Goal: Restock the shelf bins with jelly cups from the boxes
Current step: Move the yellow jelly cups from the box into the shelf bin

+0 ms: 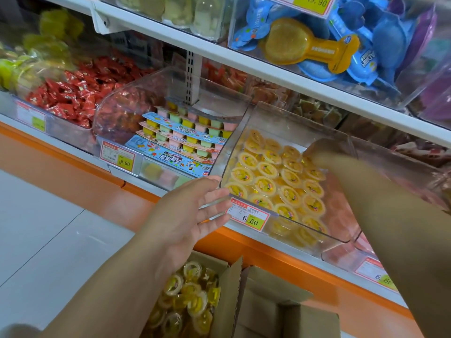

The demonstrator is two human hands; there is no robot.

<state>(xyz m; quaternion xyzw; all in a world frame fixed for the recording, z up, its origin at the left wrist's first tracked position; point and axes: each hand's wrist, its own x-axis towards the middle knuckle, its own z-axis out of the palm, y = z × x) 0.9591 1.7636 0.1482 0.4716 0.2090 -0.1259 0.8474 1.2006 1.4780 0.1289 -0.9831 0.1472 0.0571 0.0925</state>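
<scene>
Left hand (185,215) spreads flat-fingered at eight o'clock of the bin (268,113), right hand (319,152) sits inside, grip unreadable; jelly cups (275,181) look light, slick and squashable, best pinched at their rims.

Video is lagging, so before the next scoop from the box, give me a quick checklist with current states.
1. Clear plastic shelf bin has room: ok, yellow round jelly cups lie well below its side walls.
2. Left hand free: ok, open at the bin's front corner.
3. Right hand out of the bin: not ok, it reaches in toward the back.
4. Right hand empty: cannot tell, blurred.
5. Brown cardboard box holds more cups: ok.
</scene>
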